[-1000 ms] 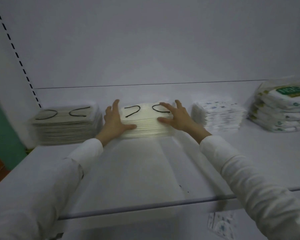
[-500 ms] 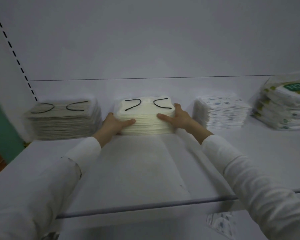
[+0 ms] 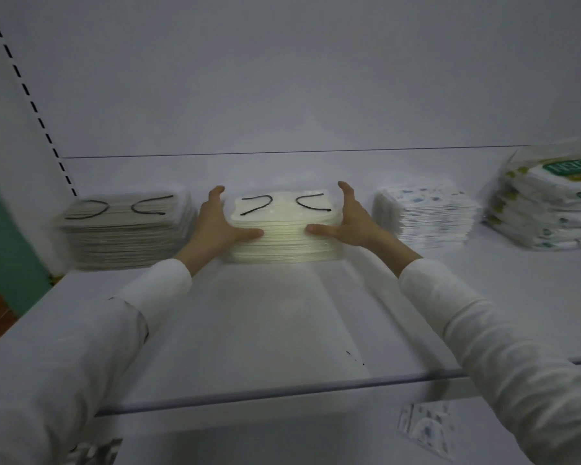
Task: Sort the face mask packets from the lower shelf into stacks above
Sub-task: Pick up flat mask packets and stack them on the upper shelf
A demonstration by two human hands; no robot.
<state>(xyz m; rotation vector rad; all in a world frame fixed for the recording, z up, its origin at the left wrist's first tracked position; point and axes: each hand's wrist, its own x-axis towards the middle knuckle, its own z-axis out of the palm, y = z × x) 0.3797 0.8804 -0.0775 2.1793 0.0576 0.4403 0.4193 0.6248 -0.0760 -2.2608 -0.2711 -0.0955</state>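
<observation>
- The left grip (image 3: pixel 215 226) is being held open, fingers straight along the left side of the cream stack (image 3: pixel 282 236), thumb laid against its front face; nothing is being clasped.
- The right grip (image 3: pixel 351 219) is being held open in the same way on the stack's right side, thumb to the front; the stack is being bracketed between the two palms, seemingly so that its edges are being squared rather than so that it is being lifted.
- The cream stack is being kept on the upper shelf (image 3: pixel 265 330), near the back wall, between the grey stack (image 3: pixel 125 236) on its left and the patterned stack (image 3: pixel 430 219) on its right; each pile is being kept apart from its neighbour, presumably so that the kinds are not being mixed.
- Farther right, the green-labelled packs (image 3: pixel 550 209) are being piled less evenly.
- Black ear loops are being shown on the top packets of the cream and grey stacks.
- A loose patterned packet (image 3: pixel 426 427) is being left on the lower shelf, below the upper shelf's front edge; it is judged to be awaiting sorting, most likely onto the patterned stack; a blurred item at the lower left cannot be identified.
</observation>
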